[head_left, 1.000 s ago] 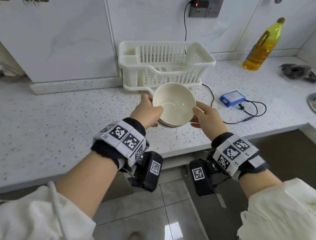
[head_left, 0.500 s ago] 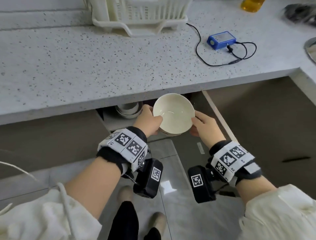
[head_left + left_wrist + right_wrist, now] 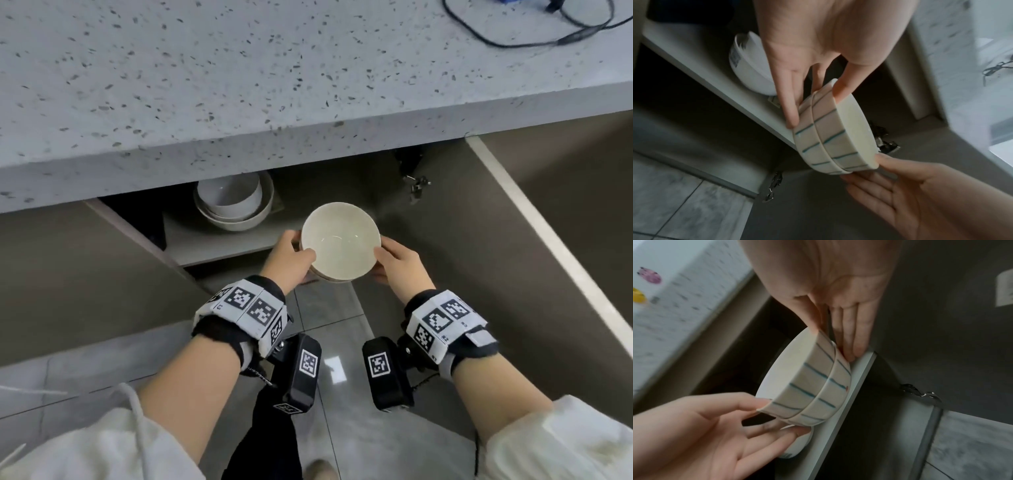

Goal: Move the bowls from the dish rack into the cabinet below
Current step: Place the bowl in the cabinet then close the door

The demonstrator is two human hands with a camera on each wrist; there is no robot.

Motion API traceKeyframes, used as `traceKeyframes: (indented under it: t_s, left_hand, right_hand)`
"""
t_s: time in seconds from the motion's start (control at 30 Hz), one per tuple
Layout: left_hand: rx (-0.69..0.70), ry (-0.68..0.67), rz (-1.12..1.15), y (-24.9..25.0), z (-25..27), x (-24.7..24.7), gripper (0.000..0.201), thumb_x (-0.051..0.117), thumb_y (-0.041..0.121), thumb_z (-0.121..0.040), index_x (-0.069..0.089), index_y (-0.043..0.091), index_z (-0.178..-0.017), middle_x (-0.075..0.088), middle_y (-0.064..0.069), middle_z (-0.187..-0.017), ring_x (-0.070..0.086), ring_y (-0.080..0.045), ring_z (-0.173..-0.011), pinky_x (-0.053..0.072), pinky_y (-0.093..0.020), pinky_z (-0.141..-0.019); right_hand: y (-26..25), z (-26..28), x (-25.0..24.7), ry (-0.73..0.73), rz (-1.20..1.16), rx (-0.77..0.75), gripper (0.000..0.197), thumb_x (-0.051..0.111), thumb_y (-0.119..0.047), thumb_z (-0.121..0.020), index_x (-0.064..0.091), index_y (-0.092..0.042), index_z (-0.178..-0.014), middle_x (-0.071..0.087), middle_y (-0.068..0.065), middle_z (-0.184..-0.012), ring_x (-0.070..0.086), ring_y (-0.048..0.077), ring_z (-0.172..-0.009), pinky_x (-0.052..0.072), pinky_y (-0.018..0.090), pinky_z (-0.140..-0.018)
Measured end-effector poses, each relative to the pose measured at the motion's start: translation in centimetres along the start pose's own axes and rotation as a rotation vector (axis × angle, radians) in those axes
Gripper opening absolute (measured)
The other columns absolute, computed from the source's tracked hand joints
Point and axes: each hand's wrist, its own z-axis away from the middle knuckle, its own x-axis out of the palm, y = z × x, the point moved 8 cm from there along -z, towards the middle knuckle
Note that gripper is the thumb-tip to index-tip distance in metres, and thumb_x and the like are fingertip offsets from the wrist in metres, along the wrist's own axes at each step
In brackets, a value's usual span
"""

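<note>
Two nested cream bowls with blue stripes [image 3: 340, 241] hang in front of the open cabinet, just past the front edge of its shelf [image 3: 219, 248]. My left hand [image 3: 291, 260] pinches them at the left, thumb on the rim and fingers beneath. My right hand [image 3: 397, 262] does the same at the right. The left wrist view shows the striped bowls [image 3: 830, 138] between my left hand [image 3: 816, 109] and right hand [image 3: 900, 186]. In the right wrist view the bowls [image 3: 807, 386] are tilted between my right hand [image 3: 838, 324] and left hand [image 3: 715, 426]. A stack of white bowls [image 3: 233, 202] sits on the shelf to the left.
The speckled countertop [image 3: 239, 85] overhangs the cabinet, with a black cable [image 3: 513, 39] on it. The cabinet door [image 3: 513, 260] stands open on the right, its hinge [image 3: 416, 186] near the bowls. A closed brown door [image 3: 68, 274] is to the left. Grey floor tiles [image 3: 342, 428] lie below.
Both hands have carried the bowls down from above the counter, near the dish rack, to below the counter edge at the open cabinet shelf. The view has tilted down.
</note>
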Motion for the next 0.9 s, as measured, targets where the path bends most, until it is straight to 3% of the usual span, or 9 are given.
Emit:
traceKeyframes:
  t_s: [0.13, 0.27, 0.37, 0.43, 0.53, 0.63, 0.7, 0.77, 0.9]
  left_hand:
    - [-0.021, 0.004, 0.128, -0.8, -6.3, 0.0, 0.048, 0.043, 0.001, -0.090, 0.034, 0.011, -0.137, 0.042, -0.015, -0.140, 0.049, -0.032, -0.120, 0.047, -0.037, -0.089]
    - [-0.022, 0.034, 0.204, -0.5, -11.4, -0.2, 0.056, 0.043, 0.001, -0.090, 0.027, 0.011, -0.143, 0.035, -0.016, -0.147, 0.046, -0.037, -0.127, 0.047, -0.043, -0.093]
    - [-0.027, 0.030, 0.264, -0.5, -13.7, -0.1, 0.060, 0.043, 0.001, -0.089, 0.023, 0.014, -0.145, 0.034, -0.017, -0.148, 0.047, -0.038, -0.127, 0.048, -0.044, -0.092]
    - [-0.026, 0.032, 0.287, -0.5, -14.7, 0.1, 0.059, 0.043, 0.001, -0.089, 0.024, 0.013, -0.144, 0.034, -0.018, -0.147, 0.049, -0.036, -0.123, 0.049, -0.042, -0.089]
    - [-0.014, 0.044, 0.287, -0.2, -15.9, 0.1, 0.052, 0.043, 0.001, -0.091, 0.029, 0.009, -0.141, 0.043, -0.017, -0.136, 0.055, -0.036, -0.110, 0.047, -0.038, -0.085]
    - [-0.003, 0.045, 0.265, 0.7, -16.6, 0.0, 0.048, 0.042, 0.002, -0.092, 0.031, 0.008, -0.139, 0.046, -0.019, -0.136, 0.055, -0.039, -0.114, 0.045, -0.036, -0.085]
    - [0.030, 0.048, 0.243, 1.3, -17.1, 0.0, 0.044, 0.042, 0.003, -0.093, 0.035, 0.005, -0.136, 0.048, -0.020, -0.133, 0.058, -0.034, -0.102, 0.046, -0.036, -0.087]
    - [0.059, 0.054, 0.258, 1.8, -17.5, 0.1, 0.042, 0.041, 0.003, -0.093, 0.037, 0.004, -0.136, 0.048, -0.014, -0.116, 0.058, -0.024, -0.084, 0.045, -0.037, -0.090]
    - [0.037, 0.044, 0.268, 2.2, -18.5, 0.2, 0.044, 0.043, 0.009, -0.093, 0.039, 0.006, -0.136, 0.051, -0.010, -0.110, 0.057, -0.032, -0.101, 0.045, -0.043, -0.101]
  right_hand:
    - [0.4, -6.7, 1.7, 0.018, 0.002, -0.008, 0.038, 0.044, -0.025, -0.085, 0.063, -0.024, -0.118, 0.066, 0.005, -0.113, 0.060, 0.031, -0.111, 0.045, 0.049, -0.101]
    - [0.0, -11.6, 3.1, 0.020, -0.047, 0.011, 0.038, 0.043, -0.019, -0.091, 0.057, -0.021, -0.126, 0.063, 0.017, -0.121, 0.063, 0.034, -0.104, 0.050, 0.046, -0.095]
    - [0.1, -14.4, 3.9, 0.012, -0.109, 0.013, 0.038, 0.041, -0.015, -0.094, 0.052, -0.011, -0.130, 0.060, 0.020, -0.120, 0.062, 0.027, -0.088, 0.055, 0.030, -0.072]
    - [0.2, -15.5, 4.0, 0.018, -0.147, 0.024, 0.041, 0.041, -0.014, -0.094, 0.047, -0.008, -0.134, 0.058, 0.017, -0.115, 0.062, 0.029, -0.092, 0.050, 0.023, -0.063]
    - [0.1, -17.1, 4.1, 0.035, -0.168, 0.036, 0.041, 0.044, -0.017, -0.093, 0.049, -0.009, -0.133, 0.058, 0.021, -0.124, 0.061, 0.034, -0.102, 0.051, 0.033, -0.082]
    - [-0.4, -18.3, 4.2, 0.039, -0.242, 0.059, 0.038, 0.048, -0.015, -0.092, 0.052, -0.003, -0.127, 0.055, 0.027, -0.129, 0.058, 0.040, -0.112, 0.050, 0.039, -0.088]
    - [-0.7, -18.9, 4.4, 0.040, -0.290, 0.078, 0.038, 0.048, -0.012, -0.092, 0.049, 0.003, -0.127, 0.052, 0.028, -0.131, 0.055, 0.041, -0.118, 0.049, 0.042, -0.091]
    - [-1.1, -19.2, 4.6, 0.023, -0.259, 0.073, 0.040, 0.046, -0.012, -0.093, 0.047, 0.006, -0.128, 0.051, 0.028, -0.134, 0.052, 0.040, -0.122, 0.049, 0.041, -0.095]
    - [-1.5, -19.5, 4.8, -0.010, -0.203, 0.059, 0.043, 0.039, -0.013, -0.095, 0.043, 0.009, -0.132, 0.046, 0.027, -0.139, 0.047, 0.038, -0.127, 0.043, 0.043, -0.105]
